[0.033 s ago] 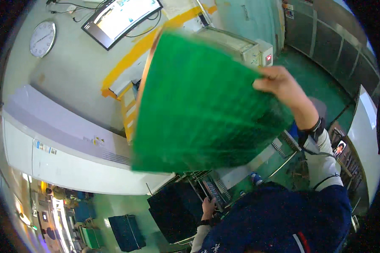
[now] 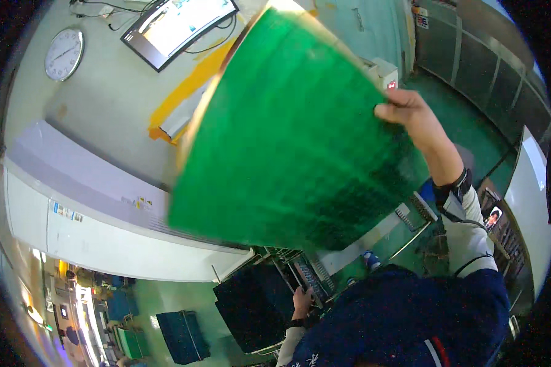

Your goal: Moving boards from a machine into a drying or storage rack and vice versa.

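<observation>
A large, stiff green panel point(image 2: 288, 134) with a copper-coloured edge is raised in front of me, tilted and slightly blurred. Faint rows of darker marks cross its face. At its right edge my right hand point(image 2: 410, 113) pinches it between thumb and fingers. Lower down, my left hand point(image 2: 302, 302) is closed beside a slotted rack point(image 2: 309, 275) and a stack of dark panels point(image 2: 254, 303). What lies between the left fingers is too small to make out. The green panel hides part of the space behind it.
A long white machine housing point(image 2: 122, 226) runs along the left. A monitor point(image 2: 179, 27) and a round clock point(image 2: 64, 54) hang on the wall. Behind my left hand stands a dark-covered cart point(image 2: 183, 336). A phone point(image 2: 493, 216) showing a picture is at the right.
The green panel has swung upward and its lower left corner has moved left, showing more of its copper edge. My right hand has shifted slightly up and right with it; my left hand has stayed.
</observation>
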